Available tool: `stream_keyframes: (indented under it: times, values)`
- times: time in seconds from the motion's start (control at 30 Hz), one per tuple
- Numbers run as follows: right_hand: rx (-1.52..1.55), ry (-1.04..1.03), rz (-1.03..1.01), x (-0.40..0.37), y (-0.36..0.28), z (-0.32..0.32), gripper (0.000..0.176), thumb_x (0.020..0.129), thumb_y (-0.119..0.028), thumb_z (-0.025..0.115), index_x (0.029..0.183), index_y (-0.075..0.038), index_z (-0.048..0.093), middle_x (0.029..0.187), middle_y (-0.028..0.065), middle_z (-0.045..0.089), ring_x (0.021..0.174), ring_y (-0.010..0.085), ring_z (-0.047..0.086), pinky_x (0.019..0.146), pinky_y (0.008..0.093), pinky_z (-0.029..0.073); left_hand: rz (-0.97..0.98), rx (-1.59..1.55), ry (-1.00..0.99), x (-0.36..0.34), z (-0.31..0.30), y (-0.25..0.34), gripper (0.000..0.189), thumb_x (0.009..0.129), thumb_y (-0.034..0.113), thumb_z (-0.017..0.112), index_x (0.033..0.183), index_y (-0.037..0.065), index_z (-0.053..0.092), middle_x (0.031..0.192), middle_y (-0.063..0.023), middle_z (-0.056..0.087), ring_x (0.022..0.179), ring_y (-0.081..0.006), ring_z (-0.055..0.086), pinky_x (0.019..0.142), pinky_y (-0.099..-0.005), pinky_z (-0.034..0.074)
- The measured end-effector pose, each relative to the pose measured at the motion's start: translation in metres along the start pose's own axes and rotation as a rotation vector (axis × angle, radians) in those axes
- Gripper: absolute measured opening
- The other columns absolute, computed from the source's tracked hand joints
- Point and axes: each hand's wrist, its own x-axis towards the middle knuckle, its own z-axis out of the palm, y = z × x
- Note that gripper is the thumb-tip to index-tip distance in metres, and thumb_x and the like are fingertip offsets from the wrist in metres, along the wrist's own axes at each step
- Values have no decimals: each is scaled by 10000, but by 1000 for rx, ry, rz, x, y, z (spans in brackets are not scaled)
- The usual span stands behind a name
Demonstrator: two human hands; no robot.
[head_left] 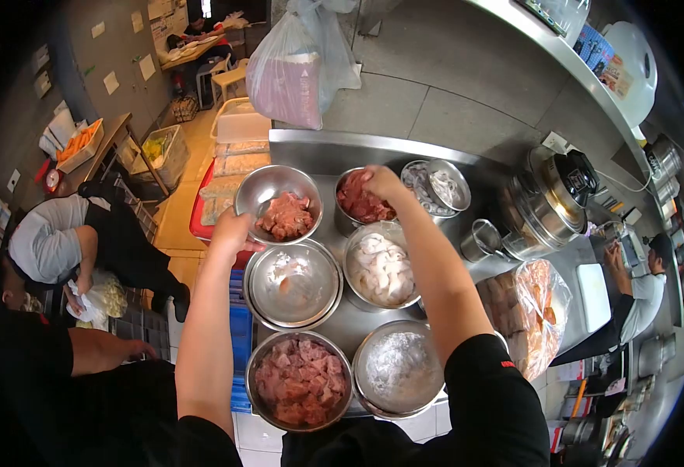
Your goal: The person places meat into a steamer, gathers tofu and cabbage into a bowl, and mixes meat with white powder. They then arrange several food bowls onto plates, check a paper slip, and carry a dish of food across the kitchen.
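My left hand [237, 229] grips the near left rim of a steel bowl [246, 193] with some red meat [286, 215] in it. The fingers of my right hand [379, 183] reach into the dark red meat [355, 198] in a deeper steel container to the right; the fingertips are hidden. Just below are a steel bowl with white residue [299, 292] and a pot of pale white pieces [381, 268]. Nearest to me sit a bowl of pink meat chunks [300, 381] and a bowl dusted with white powder [399, 366].
Grey pieces fill a bowl [427, 187] at the back. On the right are a steel jug [482, 240], a large cooker [540, 206], a bag of meat [525, 311] and a white board [592, 297]. Other people stand left [50, 237] and right [644, 292].
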Motion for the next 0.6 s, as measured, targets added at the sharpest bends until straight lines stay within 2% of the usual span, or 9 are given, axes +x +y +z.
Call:
stream_keyframes:
  times: [0.03,0.07,0.13,0.17,0.27,0.37,0.47,0.57,0.6]
  values:
    - [331,16,-11,-6,-8,-10,250,662,56,524,882,-4,626,858,113,668,767,211,620,721,309,489,2,-3,-3,1,5,0,370,815,112,451,1146,-54,470,850,-208,605,592,-298,650,466,-360,579]
    - [328,20,-13,-11,-20,-22,250,662,56,524,882,-4,626,858,113,668,767,211,620,721,309,489,13,25,-7,1,13,1,369,820,115,447,1149,-52,468,851,-211,605,596,-301,650,464,-362,578]
    - [626,-128,-134,-20,-48,-43,249,694,88,497,912,28,600,812,99,643,683,165,598,586,280,494,4,57,-30,6,30,2,366,837,125,438,1159,-45,463,863,-222,604,595,-312,649,458,-371,577]
    - [624,-125,-135,-23,-59,-50,249,694,88,497,912,28,600,812,99,643,683,165,598,586,280,494,7,56,-33,8,39,3,366,837,125,438,1159,-45,463,863,-222,604,595,-312,649,458,-371,577]
    - [679,-181,-182,-33,-93,-56,311,708,79,508,1008,16,562,761,94,619,570,119,583,419,211,432,-20,18,-98,12,65,4,357,828,102,418,1138,-69,465,857,-243,605,579,-324,645,469,-389,581]
    - [460,-189,-203,-37,-105,-31,305,719,39,536,1017,-13,571,777,99,626,592,153,613,416,234,446,-21,-38,-161,6,89,10,353,810,86,413,1117,-77,472,835,-246,605,586,-332,645,486,-389,586]
    - [-280,-142,-359,-32,-96,0,208,747,-23,541,946,-23,601,786,77,654,816,205,618,726,329,494,-17,-85,-224,5,97,9,354,783,67,409,1098,-77,483,817,-241,609,587,-332,646,493,-395,584]
    - [-253,-22,-395,-25,-92,6,149,754,-34,538,881,-32,616,777,77,651,797,187,620,725,320,486,-22,-97,-244,-9,94,15,365,742,36,443,1089,-74,420,894,-229,593,647,-343,646,524,-429,587]
    - [-60,-58,-354,-23,-94,0,147,750,-96,559,861,-65,651,800,117,661,744,233,631,695,337,489,-28,-100,-236,-10,92,14,369,743,37,441,1095,-71,424,894,-225,594,644,-336,646,527,-433,587]
